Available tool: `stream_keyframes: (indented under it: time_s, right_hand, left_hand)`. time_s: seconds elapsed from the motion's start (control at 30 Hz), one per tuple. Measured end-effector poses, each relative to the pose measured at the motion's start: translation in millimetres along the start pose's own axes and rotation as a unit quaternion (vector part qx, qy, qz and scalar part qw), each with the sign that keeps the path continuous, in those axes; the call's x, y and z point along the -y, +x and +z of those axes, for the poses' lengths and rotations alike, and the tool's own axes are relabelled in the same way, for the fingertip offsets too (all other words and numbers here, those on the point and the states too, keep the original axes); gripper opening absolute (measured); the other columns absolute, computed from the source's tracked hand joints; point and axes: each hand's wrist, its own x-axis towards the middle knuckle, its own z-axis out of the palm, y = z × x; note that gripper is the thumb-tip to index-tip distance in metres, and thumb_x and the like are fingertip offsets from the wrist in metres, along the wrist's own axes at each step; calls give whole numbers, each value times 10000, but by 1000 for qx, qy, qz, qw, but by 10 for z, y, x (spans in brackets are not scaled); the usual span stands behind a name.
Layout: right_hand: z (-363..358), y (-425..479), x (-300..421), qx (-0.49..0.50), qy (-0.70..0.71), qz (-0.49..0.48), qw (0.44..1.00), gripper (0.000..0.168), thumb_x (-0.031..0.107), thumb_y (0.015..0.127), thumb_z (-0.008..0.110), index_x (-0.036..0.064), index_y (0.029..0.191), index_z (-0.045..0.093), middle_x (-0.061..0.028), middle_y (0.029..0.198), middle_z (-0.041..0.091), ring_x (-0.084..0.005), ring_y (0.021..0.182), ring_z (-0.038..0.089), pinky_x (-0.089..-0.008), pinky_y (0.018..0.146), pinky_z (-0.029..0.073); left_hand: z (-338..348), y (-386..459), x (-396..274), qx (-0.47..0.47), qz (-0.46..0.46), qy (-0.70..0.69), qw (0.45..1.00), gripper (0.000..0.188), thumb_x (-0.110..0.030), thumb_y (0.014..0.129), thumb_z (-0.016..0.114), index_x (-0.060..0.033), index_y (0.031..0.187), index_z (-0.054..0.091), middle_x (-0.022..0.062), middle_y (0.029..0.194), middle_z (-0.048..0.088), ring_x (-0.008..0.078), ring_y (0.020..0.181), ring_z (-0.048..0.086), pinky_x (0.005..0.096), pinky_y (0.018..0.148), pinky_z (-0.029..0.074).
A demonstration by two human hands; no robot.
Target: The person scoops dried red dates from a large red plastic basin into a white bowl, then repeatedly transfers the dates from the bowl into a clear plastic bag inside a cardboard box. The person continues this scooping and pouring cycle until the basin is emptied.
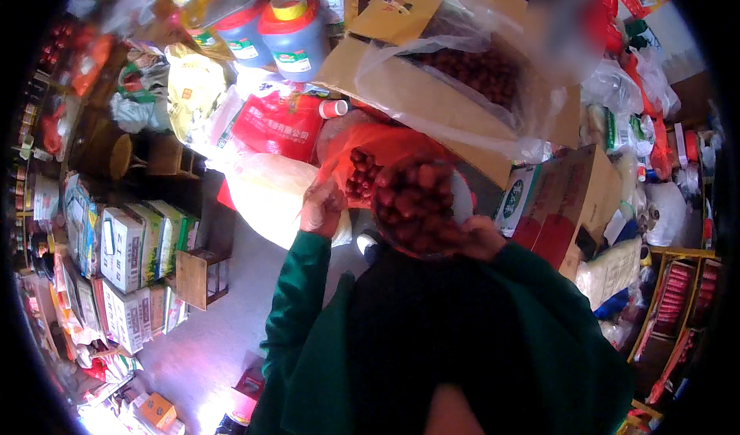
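My left hand [321, 206] grips the near edge of a thin red plastic bag [384, 140]. Some dark red fruits, which look like dried jujubes [361, 180], lie inside the bag. On the other side, my right hand [484, 237] holds the rim of a round bowl [463, 195] with a pale inner wall. More of the dark red fruits [416, 206] fill most of the bowl, which is tilted and right beside the bag's mouth. The bowl's underside is hidden.
Beyond the bag, an open cardboard box [370, 79] lined with clear plastic holds more dark red fruits. A pale full sack [272, 189] and a red printed bag [277, 125] lie left. Large jugs [295, 36] stand behind. Cartons [555, 215] rise at right; a wooden stool [199, 273] stands left.
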Motion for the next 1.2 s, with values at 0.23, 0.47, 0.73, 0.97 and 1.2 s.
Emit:
stream_keyframes:
  time_s: [0.23, 0.47, 0.73, 0.97, 1.2]
  right_hand:
    - [-479, 1069, -265, -39, -26, 67, 997, 573, 151, 752, 533, 69, 1294, 367, -139, 1214, 494, -259, 1106, 494, -476, 874, 446]
    - [-652, 1719, -55, -259, -485, -214, 807, 820, 194, 696, 654, 51, 1381, 227, -179, 1274, 430, -338, 1204, 392, -436, 999, 338]
    - [-827, 1024, 241, -312, -810, -170, 467, 1039, 288, 589, 749, 52, 1412, 162, -313, 1354, 263, -441, 1199, 374, -473, 972, 361]
    - [-398, 299, 135, -220, -774, -233, 546, 1030, 171, 560, 785, 137, 1407, 199, -219, 1390, 228, -452, 1066, 488, -481, 833, 480]
    - [491, -372, 575, -69, -746, -358, 557, 994, 112, 579, 770, 65, 1398, 208, -219, 1381, 269, -389, 1251, 353, -394, 1023, 324]
  left_hand:
    - [150, -135, 10, -8, -79, 108, 991, 580, -78, 827, 542, -86, 1372, 342, -72, 594, 297, 55, 489, 287, 206, 496, 251]
    - [234, 236, -387, 29, 9, 113, 993, 324, -16, 757, 529, -5, 1081, 529, -16, 678, 484, 97, 562, 456, 228, 523, 375]
    - [111, 525, -409, 6, -41, 99, 994, 565, 34, 769, 502, -44, 1320, 404, -25, 684, 446, 81, 547, 405, 205, 510, 332]
    - [-26, 517, -422, 20, -50, 74, 996, 584, 4, 795, 500, -60, 1356, 351, -35, 659, 412, 46, 510, 333, 183, 476, 270]
    - [-21, 520, -318, 28, -33, 80, 996, 577, -22, 796, 502, -61, 1352, 356, -33, 725, 449, 42, 509, 323, 178, 477, 262]
